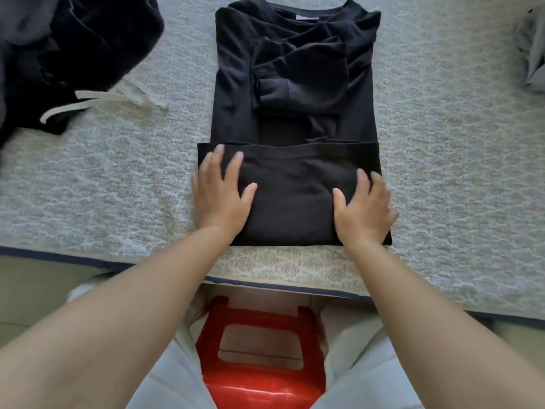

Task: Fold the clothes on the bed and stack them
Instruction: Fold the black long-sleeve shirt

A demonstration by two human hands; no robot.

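Note:
A black long-sleeved shirt lies lengthwise on the bed, collar at the far end, with both sleeves folded in across its chest. Its bottom part is folded up into a flat band near the bed's front edge. My left hand lies flat with fingers spread on the left side of that folded band. Flat on the band's right side, over its right edge, is my right hand. Neither hand grips the cloth.
The bed's patterned grey cover spreads all around. A heap of dark clothes with a white drawstring sits at the far left. A grey garment shows at the right edge. A red plastic stool stands below, between my legs.

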